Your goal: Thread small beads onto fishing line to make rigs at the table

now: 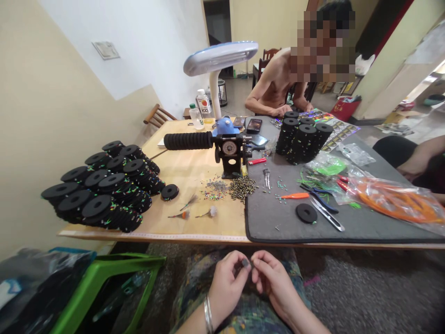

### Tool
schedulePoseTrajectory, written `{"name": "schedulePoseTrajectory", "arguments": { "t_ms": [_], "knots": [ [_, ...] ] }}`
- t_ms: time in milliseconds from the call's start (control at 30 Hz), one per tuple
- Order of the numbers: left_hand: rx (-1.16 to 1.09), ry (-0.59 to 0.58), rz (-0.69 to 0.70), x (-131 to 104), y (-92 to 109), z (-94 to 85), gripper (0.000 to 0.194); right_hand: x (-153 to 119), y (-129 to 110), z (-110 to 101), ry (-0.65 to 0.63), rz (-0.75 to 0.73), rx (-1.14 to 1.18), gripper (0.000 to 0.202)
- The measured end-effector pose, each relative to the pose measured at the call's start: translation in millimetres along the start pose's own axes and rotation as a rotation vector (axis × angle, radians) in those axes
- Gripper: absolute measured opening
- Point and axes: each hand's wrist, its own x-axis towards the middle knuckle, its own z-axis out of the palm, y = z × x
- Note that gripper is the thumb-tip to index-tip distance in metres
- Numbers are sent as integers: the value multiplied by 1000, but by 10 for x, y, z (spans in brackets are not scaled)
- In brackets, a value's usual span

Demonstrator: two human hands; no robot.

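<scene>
My left hand (231,278), with a silver bangle at its wrist, is held above my lap, its thumb and forefinger pinched on a small dark piece (245,262). Right beside it my right hand (269,273) has its fingers closed in a pinch, tips almost touching the left ones; whatever lies between them is too small to name. Both are just below the table's front edge (208,237). On the table beyond are feathered pieces (208,212), a heap of small brass-coloured parts (242,188) and a black foam disc (306,213).
Stacks of black foam discs (97,206) fill the table's left. A black winding device (230,153) and a lamp (222,60) stand mid-table. Scissors-like tweezers (327,214), pliers (321,198) and bagged orange tubing (392,199) lie right. A person (274,88) sits opposite; another's arm shows right.
</scene>
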Motion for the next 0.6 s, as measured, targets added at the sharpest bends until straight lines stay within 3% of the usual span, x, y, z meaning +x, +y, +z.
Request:
{"name": "schedulePoseTrajectory", "arguments": {
  "t_ms": [300,600],
  "knots": [
    [-130,7,-42,-1,-43,11,8,-17,21,-26,-92,-162,-309,49],
    [-204,-7,-50,-15,-6,1,9,-57,21,-25,-103,-243,-386,43]
  ]
}}
